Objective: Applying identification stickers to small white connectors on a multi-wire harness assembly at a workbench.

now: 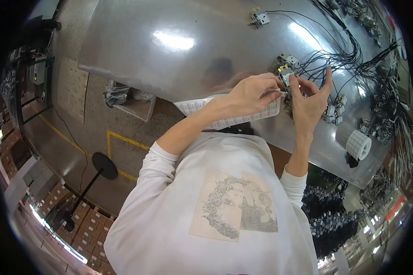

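Note:
My left hand [256,95] is closed, thumb and fingertips pinched on a small white label [282,94] beside the component. Between the thumb and fingers of my right hand [309,98] is a small metal component [286,76] with brass-coloured terminals; one finger points up and away. A similar metal component [289,60] lies just beyond it. Under my left wrist, a sheet of printed labels [225,122] reaches over the table's near edge.
Black wires [339,59] with several more metal components [337,110] spread over the right side of the metal table [137,55]. A label roll [358,145] stands near the right corner. On the floor at left are a clear plastic bin [140,107] and a round-based stand [104,166].

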### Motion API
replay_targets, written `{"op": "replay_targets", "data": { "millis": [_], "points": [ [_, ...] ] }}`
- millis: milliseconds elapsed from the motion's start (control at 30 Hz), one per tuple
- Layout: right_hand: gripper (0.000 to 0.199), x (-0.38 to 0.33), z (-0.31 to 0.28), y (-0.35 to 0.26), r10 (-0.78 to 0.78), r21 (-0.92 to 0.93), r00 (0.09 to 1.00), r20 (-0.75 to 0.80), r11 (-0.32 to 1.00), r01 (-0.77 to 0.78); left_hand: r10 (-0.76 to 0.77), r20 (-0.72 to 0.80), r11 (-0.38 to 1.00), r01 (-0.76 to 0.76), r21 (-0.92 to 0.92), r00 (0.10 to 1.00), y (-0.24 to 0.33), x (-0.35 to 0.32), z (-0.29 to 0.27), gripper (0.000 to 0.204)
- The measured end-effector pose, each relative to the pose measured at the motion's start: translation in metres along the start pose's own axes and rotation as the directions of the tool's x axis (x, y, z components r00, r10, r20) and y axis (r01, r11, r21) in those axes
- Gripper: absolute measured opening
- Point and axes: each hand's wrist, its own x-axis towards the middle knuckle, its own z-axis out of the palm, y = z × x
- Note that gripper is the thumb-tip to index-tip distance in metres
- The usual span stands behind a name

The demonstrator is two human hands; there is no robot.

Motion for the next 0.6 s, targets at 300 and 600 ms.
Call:
{"op": "replay_targets", "data": {
  "millis": [300,600],
  "points": [
    [0.086,0.0,0.008,0.009,-0.368,-0.29,0.93,-0.017,0.892,0.348,-0.021,0.003,1.0,0.021,0.015,1.0,0.001,0.0,0.0,0.014],
    [0.086,0.028,-0.009,0.037,0.042,0.211,0.977,0.21,0.974,-0.087,0.045,-0.016,0.998,-0.045,0.033,0.999,-0.003,0.001,0.004,0.014]
  ]
}}
